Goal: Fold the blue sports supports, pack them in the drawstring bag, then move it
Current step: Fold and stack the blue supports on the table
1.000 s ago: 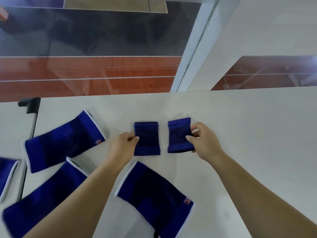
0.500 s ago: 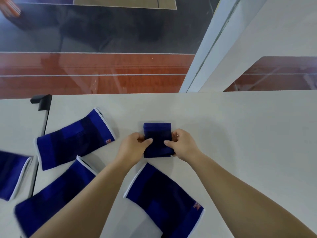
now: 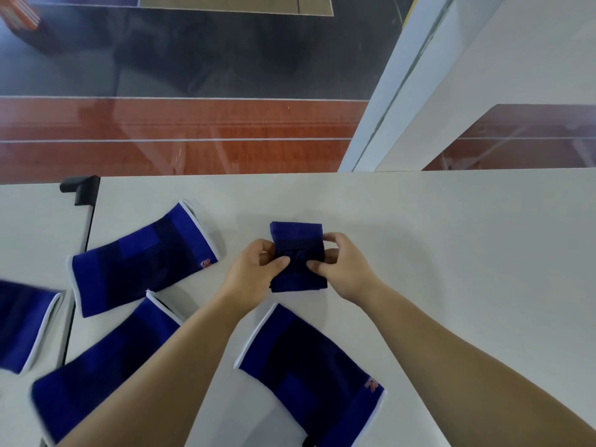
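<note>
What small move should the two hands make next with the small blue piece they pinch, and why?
Probably set the small blue support flat and let go: left hand and right hand pinch its sides, and four larger supports, like the nearest one, lie unfolded.

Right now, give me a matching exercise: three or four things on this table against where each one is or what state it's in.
Things:
1. small blue wristband stack
2. black clamp
3. support with white trim nearest the camera
4. support at the left frame edge

Places or states:
A. lying flat below both wrists
B. pinched between left hand and right hand
C. cut off by the picture border
D. at the table's far edge, by the seam

Pairs: 1-B, 2-D, 3-A, 4-C
</note>
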`<state>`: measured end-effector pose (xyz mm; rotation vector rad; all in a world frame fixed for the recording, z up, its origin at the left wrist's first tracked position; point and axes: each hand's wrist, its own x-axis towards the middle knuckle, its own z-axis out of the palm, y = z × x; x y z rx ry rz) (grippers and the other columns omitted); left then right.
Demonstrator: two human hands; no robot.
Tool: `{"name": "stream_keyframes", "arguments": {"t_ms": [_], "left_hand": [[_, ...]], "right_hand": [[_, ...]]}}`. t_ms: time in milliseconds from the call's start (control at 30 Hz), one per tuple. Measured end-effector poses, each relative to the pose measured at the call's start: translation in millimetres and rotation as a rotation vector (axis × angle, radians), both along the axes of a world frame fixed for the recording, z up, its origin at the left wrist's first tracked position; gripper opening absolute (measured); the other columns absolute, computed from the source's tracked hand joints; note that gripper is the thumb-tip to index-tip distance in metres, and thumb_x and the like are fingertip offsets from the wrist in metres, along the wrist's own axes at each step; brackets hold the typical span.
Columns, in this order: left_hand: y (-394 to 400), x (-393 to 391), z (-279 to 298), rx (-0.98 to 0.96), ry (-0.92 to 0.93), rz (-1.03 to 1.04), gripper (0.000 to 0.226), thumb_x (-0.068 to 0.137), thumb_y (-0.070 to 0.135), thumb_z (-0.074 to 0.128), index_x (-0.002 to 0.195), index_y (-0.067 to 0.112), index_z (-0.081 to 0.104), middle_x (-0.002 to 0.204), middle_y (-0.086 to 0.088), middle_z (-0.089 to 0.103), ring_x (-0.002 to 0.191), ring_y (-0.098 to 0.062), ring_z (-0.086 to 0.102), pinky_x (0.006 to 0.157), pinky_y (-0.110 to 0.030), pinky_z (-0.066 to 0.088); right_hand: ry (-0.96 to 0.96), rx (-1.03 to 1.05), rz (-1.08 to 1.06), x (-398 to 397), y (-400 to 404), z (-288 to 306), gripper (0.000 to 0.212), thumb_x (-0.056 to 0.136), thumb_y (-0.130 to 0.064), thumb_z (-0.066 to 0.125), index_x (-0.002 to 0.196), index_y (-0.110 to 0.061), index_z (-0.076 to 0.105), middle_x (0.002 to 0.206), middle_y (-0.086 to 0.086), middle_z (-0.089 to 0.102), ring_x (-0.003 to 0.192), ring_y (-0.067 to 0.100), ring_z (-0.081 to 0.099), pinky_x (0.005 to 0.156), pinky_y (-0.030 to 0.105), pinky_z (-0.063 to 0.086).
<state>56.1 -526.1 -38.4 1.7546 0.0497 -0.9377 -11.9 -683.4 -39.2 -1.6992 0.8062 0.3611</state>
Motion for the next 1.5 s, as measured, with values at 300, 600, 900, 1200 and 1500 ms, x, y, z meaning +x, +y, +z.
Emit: {"name": "stream_keyframes", "arguments": {"t_ms": [300, 600, 900, 1200, 1500], "left_hand": [[5.1, -0.9, 14.1, -0.006, -0.198, -0.070, 0.046, 0.085, 0.004, 0.065, 0.116, 0.034, 0.049, 0.097, 0.003, 0.067, 0.090, -0.011, 0.065, 0.069, -0.020, 0.052], [8.8, -5.6, 21.4, 0.203, -0.427, -0.235, 0.030, 0.082, 0.012, 0.069, 0.104, 0.030, 0.061, 0.104, 0.008, 0.055, 0.089, -0.004, 0.055, 0.074, -0.013, 0.041], [14.8, -6.2, 22.9, 0.153, -0.272, -0.187, 0.015, 0.091, 0.025, 0.056, 0.103, 0.032, 0.053, 0.093, 0.005, 0.065, 0.084, -0.012, 0.063, 0.076, -0.030, 0.054], [21.4, -2.6, 1.6, 0.470, -0.530, -0.322, 0.038, 0.092, 0.033, 0.055, 0.128, 0.020, 0.051, 0.129, 0.002, 0.050, 0.118, -0.020, 0.044, 0.097, -0.031, 0.040], [23.8, -5.4, -6.9, 0.380, -0.899, -0.801, 0.033, 0.094, 0.023, 0.053, 0.126, 0.019, 0.060, 0.124, 0.002, 0.058, 0.116, -0.022, 0.050, 0.102, -0.033, 0.034]], "right_hand": [[-0.223, -0.156, 0.112, -13.9, 4.4, 20.1, 0.050, 0.083, -0.003, 0.068, 0.120, -0.030, 0.049, 0.094, -0.009, 0.064, 0.085, 0.007, 0.062, 0.074, 0.020, 0.049], [-0.173, -0.407, 0.254, -17.0, 6.9, 25.0, 0.022, 0.083, -0.016, 0.069, 0.105, -0.019, 0.066, 0.104, -0.001, 0.052, 0.093, 0.015, 0.053, 0.083, 0.025, 0.043], [-0.078, -0.208, 0.214, -15.7, 3.8, 23.8, 0.010, 0.093, -0.030, 0.054, 0.101, -0.024, 0.053, 0.083, 0.001, 0.068, 0.077, 0.016, 0.062, 0.068, 0.028, 0.046], [0.082, -0.448, 0.344, -22.1, -9.2, 19.6, 0.026, 0.092, -0.039, 0.053, 0.111, -0.022, 0.058, 0.099, -0.008, 0.063, 0.092, 0.016, 0.060, 0.080, 0.033, 0.050], [0.093, -0.541, 0.434, -30.1, -15.0, 23.8, 0.029, 0.094, -0.040, 0.050, 0.116, -0.022, 0.056, 0.103, -0.007, 0.062, 0.094, 0.015, 0.059, 0.081, 0.034, 0.050]]}}
